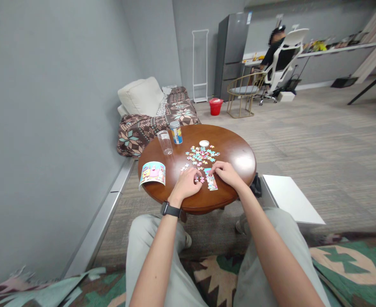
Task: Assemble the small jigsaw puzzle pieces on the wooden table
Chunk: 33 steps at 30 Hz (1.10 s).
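Note:
On the round brown table (232, 140), my left hand (188, 183) rests with fingers curved and apart, beside a few loose jigsaw pieces (202, 179). My right hand (227, 173) has its thumb and fingers drawn together at the upper edge of a joined jigsaw strip (212, 183). Its fingertips seem to pinch a jigsaw piece there, mostly hidden by the fingers. A pile of loose jigsaw pieces (201, 154) lies beyond both hands. To the left is a curled picture sheet (153, 172) with cartoon figures.
Behind the sheet stand a clear glass (165, 143) and a cartoon-printed tin (176, 133); a round lid (203, 143) lies near the pile. A white box (290, 198) sits right of the table. Farther off are a red bucket (215, 106) and a seated person (273, 51).

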Tool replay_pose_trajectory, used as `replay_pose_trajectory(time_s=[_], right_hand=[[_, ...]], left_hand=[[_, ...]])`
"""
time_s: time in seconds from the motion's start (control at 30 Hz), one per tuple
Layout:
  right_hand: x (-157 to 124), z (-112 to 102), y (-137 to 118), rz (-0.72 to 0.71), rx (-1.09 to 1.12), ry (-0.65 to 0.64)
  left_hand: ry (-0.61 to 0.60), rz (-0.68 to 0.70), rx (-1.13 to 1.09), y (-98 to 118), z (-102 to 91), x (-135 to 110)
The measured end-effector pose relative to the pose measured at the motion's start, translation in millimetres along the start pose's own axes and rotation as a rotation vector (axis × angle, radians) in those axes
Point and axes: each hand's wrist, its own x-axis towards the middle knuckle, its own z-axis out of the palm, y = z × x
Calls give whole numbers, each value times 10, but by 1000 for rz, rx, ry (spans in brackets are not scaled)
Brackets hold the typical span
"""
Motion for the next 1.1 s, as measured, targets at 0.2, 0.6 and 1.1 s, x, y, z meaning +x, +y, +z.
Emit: replay_pose_trajectory(time_s=[0.2, 0.6, 1.1], right_hand=[[8, 15, 50, -9, 4, 47], [22, 29, 170, -15, 17, 147], [12, 23, 99, 5, -14, 147]], left_hand=[[3, -3, -26, -11, 15, 11], [27, -1, -67, -37, 37, 27], [26, -7, -80, -53, 42, 28]])
